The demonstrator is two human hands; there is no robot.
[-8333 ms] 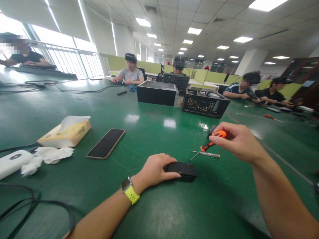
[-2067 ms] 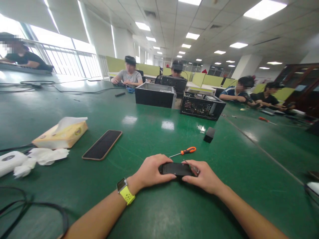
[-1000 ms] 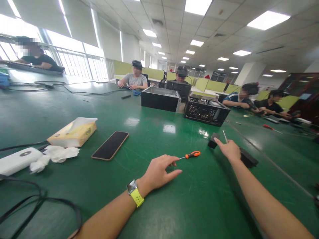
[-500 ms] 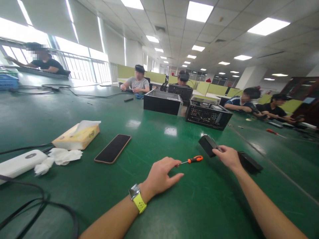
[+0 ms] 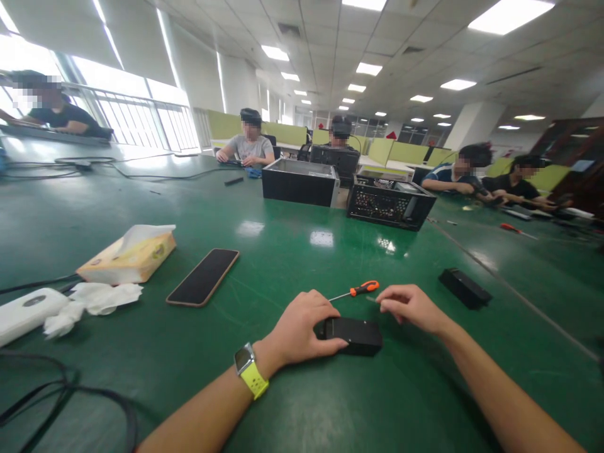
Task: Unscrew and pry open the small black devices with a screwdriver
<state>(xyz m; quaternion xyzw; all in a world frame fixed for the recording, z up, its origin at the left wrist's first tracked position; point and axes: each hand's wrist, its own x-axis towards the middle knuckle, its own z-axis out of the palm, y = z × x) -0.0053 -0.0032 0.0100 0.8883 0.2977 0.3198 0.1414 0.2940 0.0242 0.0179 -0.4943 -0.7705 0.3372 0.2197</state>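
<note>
My left hand [image 5: 306, 330] is closed on the near-left end of a black rectangular box [image 5: 361, 336], thumb along its near side and fingers over the far side. The box lies on the green tabletop. To the right, my right hand [image 5: 413, 307] hovers above the table with thumb and forefinger pinched together. A thin pale sliver [image 5: 371, 299] shows at those fingertips, too small to name. Just beyond both hands lies a screwdriver [image 5: 364, 288] with an orange and black handle, its shaft pointing left. Farther right rests a second black box [image 5: 465, 288], untouched.
At left are a phone [image 5: 204, 277], a tissue pack [image 5: 127, 255], crumpled tissues [image 5: 101, 299], a white device [image 5: 33, 311] and black cables [image 5: 70, 384]. Two computer cases [image 5: 299, 185] stand ahead. Several people sit around the table. Another screwdriver [image 5: 516, 231] lies far right.
The black box has come left and down from my right hand into my left hand's grip. My right hand has let go of it and now pinches near the screwdriver handle. The view has shifted slightly.
</note>
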